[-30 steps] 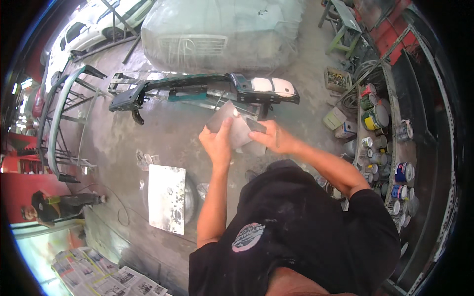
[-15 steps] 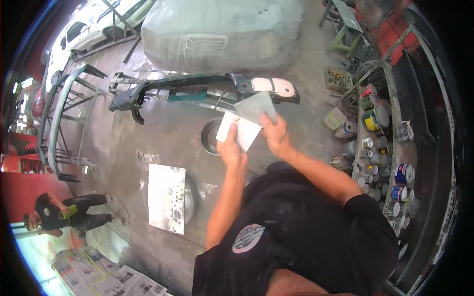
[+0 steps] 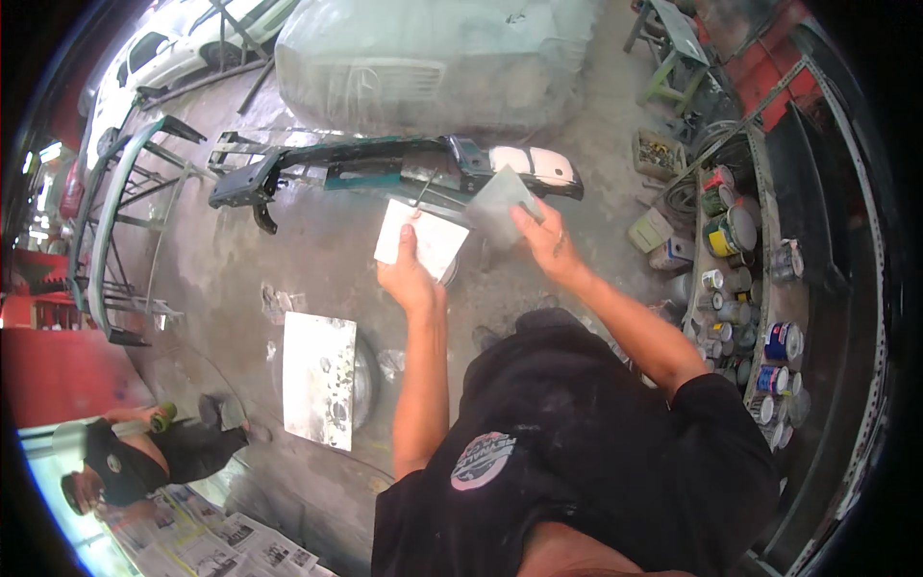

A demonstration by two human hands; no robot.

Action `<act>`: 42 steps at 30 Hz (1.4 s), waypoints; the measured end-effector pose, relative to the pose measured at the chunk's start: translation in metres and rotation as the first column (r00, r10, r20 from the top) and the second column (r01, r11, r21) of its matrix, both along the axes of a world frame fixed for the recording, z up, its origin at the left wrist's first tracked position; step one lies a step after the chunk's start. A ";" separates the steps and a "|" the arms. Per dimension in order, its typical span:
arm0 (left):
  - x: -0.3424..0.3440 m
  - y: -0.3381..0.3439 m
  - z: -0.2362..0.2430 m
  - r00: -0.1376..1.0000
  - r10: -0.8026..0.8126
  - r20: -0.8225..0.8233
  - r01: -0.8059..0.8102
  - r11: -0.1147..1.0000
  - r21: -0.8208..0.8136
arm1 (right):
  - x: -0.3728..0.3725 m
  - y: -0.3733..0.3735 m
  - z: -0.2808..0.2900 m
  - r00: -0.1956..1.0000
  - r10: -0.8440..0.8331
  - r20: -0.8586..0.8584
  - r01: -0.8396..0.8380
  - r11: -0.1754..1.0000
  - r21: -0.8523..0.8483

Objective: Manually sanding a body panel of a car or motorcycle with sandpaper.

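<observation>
A white square plate (image 3: 435, 242) is in my left hand (image 3: 411, 280), with the thumb over its face and a small pale dab by the thumb tip. Up and to the right, my right hand (image 3: 552, 248) grips a thin grey sheet (image 3: 500, 202), apart from the plate and slightly blurred. Beyond both hands a dark bumper (image 3: 240, 192) with a pale patch at its right end lies across a metal stand. A round object behind the white plate is mostly hidden. Lower left of my left hand, a flat white board (image 3: 310, 380) rests on a tyre (image 3: 364, 385).
A covered car (image 3: 423, 58) stands ahead. A rack with a bumper (image 3: 106, 260) is at left. A co-worker (image 3: 144, 462) with a green cylinder (image 3: 163, 417) is beside newspaper (image 3: 269, 539) at lower left. Shelves with several cans (image 3: 729, 234) and a green bench (image 3: 671, 82) are right.
The plate and sheet were overlapping; now they are apart, the left hand further left, the right further up. The co-worker has moved down and rightward along the lower left.
</observation>
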State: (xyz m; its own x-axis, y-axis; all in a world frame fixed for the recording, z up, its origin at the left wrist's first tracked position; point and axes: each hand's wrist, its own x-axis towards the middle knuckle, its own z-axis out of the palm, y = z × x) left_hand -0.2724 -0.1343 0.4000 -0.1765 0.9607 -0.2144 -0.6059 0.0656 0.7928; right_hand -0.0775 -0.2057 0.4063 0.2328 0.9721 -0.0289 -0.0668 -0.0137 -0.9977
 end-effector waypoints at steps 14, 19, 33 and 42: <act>-0.003 -0.020 0.004 0.934 -0.112 -0.340 0.154 0.983 0.101 | -0.023 -0.020 0.015 0.943 0.314 0.113 -0.308 0.949 -0.071; -0.009 -0.009 -0.001 0.961 -0.139 -0.240 0.160 0.984 0.072 | -0.004 -0.009 0.012 0.586 0.603 0.541 -0.524 0.791 -0.315; -0.015 -0.068 0.003 0.805 -0.526 0.275 0.536 0.843 0.041 | -0.019 0.010 0.020 0.111 -0.335 0.936 -0.327 0.877 0.353; -0.035 -0.044 0.006 0.900 -0.395 0.186 0.400 0.917 0.011 | -0.014 -0.001 0.031 0.972 -0.034 0.232 -0.011 0.982 0.190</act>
State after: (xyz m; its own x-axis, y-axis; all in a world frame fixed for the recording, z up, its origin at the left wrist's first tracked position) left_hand -0.3077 -0.1779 0.4062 0.2625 0.9364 -0.2328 -0.6577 0.3502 0.6669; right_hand -0.0913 -0.2071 0.4374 0.2224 0.9518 0.2111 0.1691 0.1755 -0.9698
